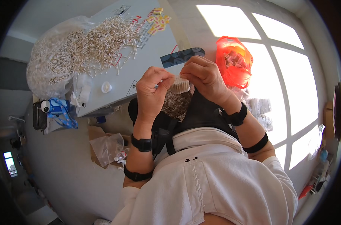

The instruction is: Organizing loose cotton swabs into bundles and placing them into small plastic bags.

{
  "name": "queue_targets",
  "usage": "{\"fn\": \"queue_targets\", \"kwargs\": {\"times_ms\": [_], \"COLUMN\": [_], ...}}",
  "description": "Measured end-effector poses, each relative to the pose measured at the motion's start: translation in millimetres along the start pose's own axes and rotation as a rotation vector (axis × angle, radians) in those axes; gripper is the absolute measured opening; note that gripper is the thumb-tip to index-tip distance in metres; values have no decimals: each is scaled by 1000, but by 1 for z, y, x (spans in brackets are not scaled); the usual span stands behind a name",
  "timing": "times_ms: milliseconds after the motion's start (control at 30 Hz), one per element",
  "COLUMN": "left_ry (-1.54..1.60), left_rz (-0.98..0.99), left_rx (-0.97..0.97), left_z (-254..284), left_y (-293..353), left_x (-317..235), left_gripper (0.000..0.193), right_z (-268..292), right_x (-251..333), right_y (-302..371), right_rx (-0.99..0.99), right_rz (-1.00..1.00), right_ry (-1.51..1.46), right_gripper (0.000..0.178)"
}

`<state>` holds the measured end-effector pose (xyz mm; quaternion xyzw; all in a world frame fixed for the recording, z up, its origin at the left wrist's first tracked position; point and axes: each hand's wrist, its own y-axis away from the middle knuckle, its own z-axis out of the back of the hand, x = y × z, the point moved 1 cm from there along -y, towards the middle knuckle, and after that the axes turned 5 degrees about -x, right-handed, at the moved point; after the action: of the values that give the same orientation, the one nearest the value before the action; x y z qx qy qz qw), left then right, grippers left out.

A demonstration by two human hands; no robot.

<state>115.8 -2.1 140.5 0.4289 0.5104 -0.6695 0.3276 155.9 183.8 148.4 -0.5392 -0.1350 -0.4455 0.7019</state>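
The pale grey board table point(155, 48) extends up and to the left of the grip, its near edge just beyond the fingers. On its far left section lies a wide heap of short white cotton-tipped sticks point(84, 43), spilling out of a clear plastic sack point(46, 71) at the table's left end. To the right of the grip, on the sunlit floor, sits a crumpled orange-red plastic bag point(234, 62) with small packets inside. Directly below the grip, a dark pile of loose sticks point(176, 105) rests on the person's black lap apron point(204, 112). A dark blue patterned flat strip point(182, 56) lies on the table just above the grip. Down and left of the grip, on the floor, a small clear plastic bag point(107, 148) lies on brown cardboard.

The left hand point(151, 93) and the right hand point(205, 79) meet around a compact round bundle of white cotton-tipped sticks point(179, 84), held between them above the lap. The left thumb and forefinger are pressed together, pinching at the bundle's upper left edge. The right fingers are curled closed over the bundle's upper right side, gripping it.
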Motion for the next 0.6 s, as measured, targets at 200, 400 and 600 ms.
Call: {"fn": "queue_targets", "kwargs": {"times_ms": [200, 400, 600], "left_ry": [-514, -555, -629], "left_rz": [-364, -344, -363], "left_rx": [109, 63, 10], "left_z": [1, -2, -4], "left_y": [-18, -32, -43], "left_x": [1, 48, 85], "left_gripper": [11, 13, 8], "right_z": [-9, -32, -59], "right_x": [-16, -59, -97], "right_y": [-6, -11, -14], "right_rx": [42, 86, 68], "right_rz": [36, -65, 128], "right_ry": [75, 13, 339], "right_gripper": [9, 9, 9]}}
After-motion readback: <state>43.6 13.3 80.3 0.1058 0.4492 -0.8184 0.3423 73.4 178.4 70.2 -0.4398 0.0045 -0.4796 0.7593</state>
